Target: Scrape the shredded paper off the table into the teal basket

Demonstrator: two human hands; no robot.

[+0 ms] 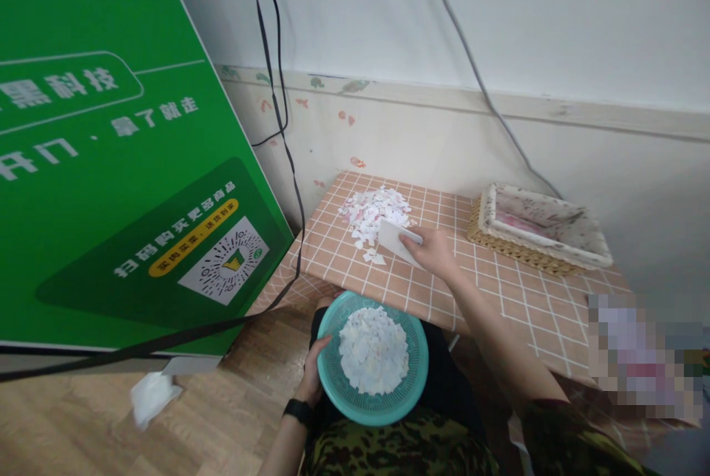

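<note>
Your right hand [433,250] is closed in a pinch on a flat white card [395,238], its thumb on top and the fingers beneath mostly hidden. The card slants over the table covered in brown cloth with a white grid [488,298], its far end beside a loose heap of small white paper scraps [377,211], a few tinged pink, near the table's far left corner. Whether the card touches the heap you cannot tell. Your left hand [315,366] is partly curled, gripping the left rim of a round teal plastic colander [382,414] at your lap, below the table's near edge; the fingers underneath are out of sight. Pale scraps [373,350] cover the colander's bottom. Along the table's far edge, toward the right, stands a cloth-lined tan wicker basket [518,255], its pinkish contents hard to make out. Pixelation hides the table's near right corner.
</note>
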